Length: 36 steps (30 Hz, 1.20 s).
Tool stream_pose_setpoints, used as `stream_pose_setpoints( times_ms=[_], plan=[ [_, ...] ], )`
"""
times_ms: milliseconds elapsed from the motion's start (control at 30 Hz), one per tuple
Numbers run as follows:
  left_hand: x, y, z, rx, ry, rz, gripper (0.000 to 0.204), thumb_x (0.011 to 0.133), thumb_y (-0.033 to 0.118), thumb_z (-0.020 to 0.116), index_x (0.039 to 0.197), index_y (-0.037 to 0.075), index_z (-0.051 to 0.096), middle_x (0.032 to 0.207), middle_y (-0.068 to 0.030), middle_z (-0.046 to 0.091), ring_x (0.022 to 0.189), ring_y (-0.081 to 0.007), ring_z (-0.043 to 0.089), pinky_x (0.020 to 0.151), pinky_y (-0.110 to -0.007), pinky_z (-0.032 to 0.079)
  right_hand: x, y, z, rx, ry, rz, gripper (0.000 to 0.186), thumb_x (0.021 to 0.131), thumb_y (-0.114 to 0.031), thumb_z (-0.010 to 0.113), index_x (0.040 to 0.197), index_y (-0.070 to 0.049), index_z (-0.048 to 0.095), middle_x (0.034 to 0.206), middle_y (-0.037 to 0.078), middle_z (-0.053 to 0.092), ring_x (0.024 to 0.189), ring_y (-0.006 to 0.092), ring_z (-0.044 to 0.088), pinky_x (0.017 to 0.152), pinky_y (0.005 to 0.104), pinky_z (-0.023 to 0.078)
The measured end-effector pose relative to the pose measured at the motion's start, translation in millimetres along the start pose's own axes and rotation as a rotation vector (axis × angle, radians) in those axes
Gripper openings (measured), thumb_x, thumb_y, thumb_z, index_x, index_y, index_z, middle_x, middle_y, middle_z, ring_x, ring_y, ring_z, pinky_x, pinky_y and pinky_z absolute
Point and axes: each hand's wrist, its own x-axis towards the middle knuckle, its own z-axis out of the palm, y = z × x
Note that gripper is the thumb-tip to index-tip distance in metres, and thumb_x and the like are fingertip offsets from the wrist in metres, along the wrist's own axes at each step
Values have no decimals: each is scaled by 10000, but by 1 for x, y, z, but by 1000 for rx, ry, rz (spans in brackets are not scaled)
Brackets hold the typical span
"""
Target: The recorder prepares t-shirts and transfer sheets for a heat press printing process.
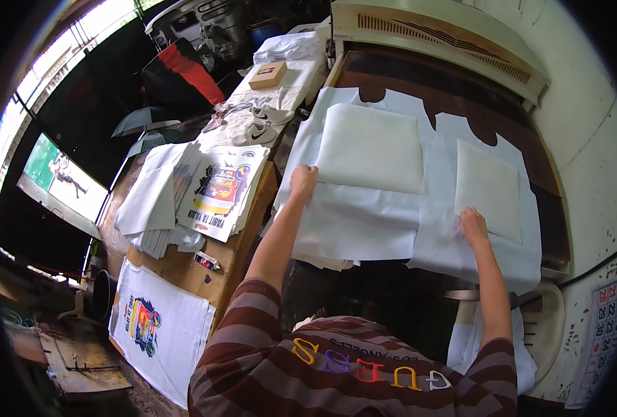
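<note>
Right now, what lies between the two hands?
In the head view, only white fabric spread on the press bed lies between the left hand and right hand.
</note>
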Motion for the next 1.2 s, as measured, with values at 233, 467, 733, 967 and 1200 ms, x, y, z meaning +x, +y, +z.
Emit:
stream_pose_setpoints(
  times_ms=[233, 467, 733, 967, 1200],
  plan=[
    [-10, 8, 1, -287, -14, 84, 215, 714, 220, 618, 818, 35, 650, 804, -135, 637, 758, -261, 601, 711, -350, 461, 45, -64, -56, 273, 412, 53, 45, 727, -23, 499, 689, -35, 478, 741, 119, 492, 697, 297, 546, 591, 390, 467],
    [-125, -22, -26, -859, -330, -8, 151, 792, 159, 599, 814, 13, 570, 709, -14, 574, 597, -94, 519, 544, -217, 410, 67, -214, -94, 545, 353, -249, 22, 735, -31, 481, 715, -30, 489, 763, 131, 514, 696, 314, 553, 598, 395, 474],
    [-161, -58, -44, -972, -470, -122, 226, 832, 251, 578, 904, 37, 582, 711, 8, 568, 588, -64, 494, 507, -188, 366, 38, -294, -92, 595, 176, -420, 53, 703, -14, 492, 755, -23, 491, 760, 128, 490, 729, 292, 556, 609, 373, 482],
    [-159, -98, -21, -705, -246, 10, 176, 807, 157, 566, 852, 6, 645, 691, -48, 627, 574, -99, 541, 526, -270, 443, 3, -319, -98, 692, 215, -385, 160, 708, 32, 505, 864, 5, 533, 854, 135, 518, 791, 328, 544, 656, 387, 463],
    [-203, -77, -46, -740, -219, 32, 240, 792, 200, 589, 783, -33, 642, 659, -100, 637, 585, -122, 577, 571, -292, 457, -42, -298, -56, 1568, -104, 626, 330, 890, -316, 480, 861, 4, 557, 834, 80, 533, 627, 155, 540, 525, 289, 463]
  ],
)
